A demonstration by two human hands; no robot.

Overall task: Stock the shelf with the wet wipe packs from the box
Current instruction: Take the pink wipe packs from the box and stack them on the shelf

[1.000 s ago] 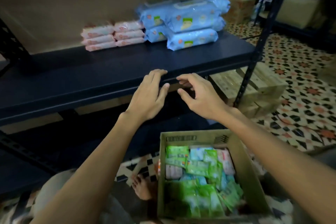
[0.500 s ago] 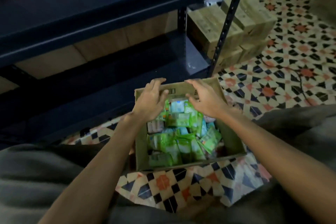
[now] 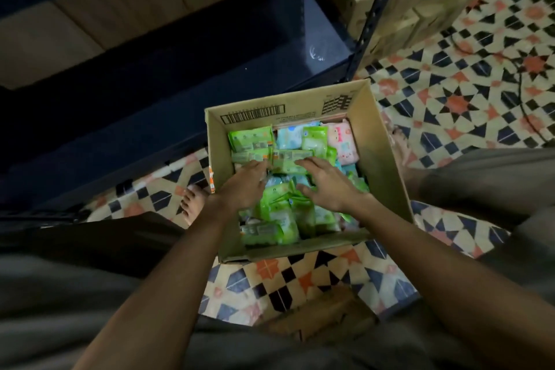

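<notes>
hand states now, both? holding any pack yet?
Left hand: open, fingers straight, reaching onto the green packs in the box; no grip seen.
Right hand: open, fingers spread over the packs, nothing held.

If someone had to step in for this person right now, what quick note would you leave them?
Left hand: inside the open brown cardboard box, fingers spread over the packs, nothing gripped.
Right hand: also in the box, fingers laid on a green plastic wet wipe pack, not yet closed round it.
Things: the box sits on the patterned floor tiles before the dark metal shelf, full of green, blue and pink packs.
Done: nothing in hand.
Left: grip packs, lift them out, stock the shelf; many packs remain.
</notes>
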